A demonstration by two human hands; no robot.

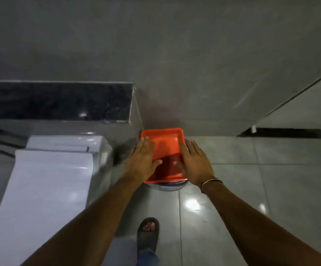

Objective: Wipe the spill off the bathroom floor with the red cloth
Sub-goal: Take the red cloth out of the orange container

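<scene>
An orange-red square tray (163, 140) rests on top of a white round bucket (167, 186) standing on the floor in the corner by the wall. My left hand (142, 162) lies along the tray's left side and my right hand (194, 162) along its right side. Both thumbs reach over the rim into the tray, with the fingers stretched along the outside. A dark red patch (167, 166) fills the near half of the tray; I cannot tell whether it is the cloth or shadow. No spill shows on the glossy floor.
A white toilet (50, 179) with its lid down stands at the left, close to the bucket. Behind it runs a dark stone ledge (60, 100). My foot in a grey sandal (148, 233) stands on the grey floor tiles (251, 189). A grey wall rises behind.
</scene>
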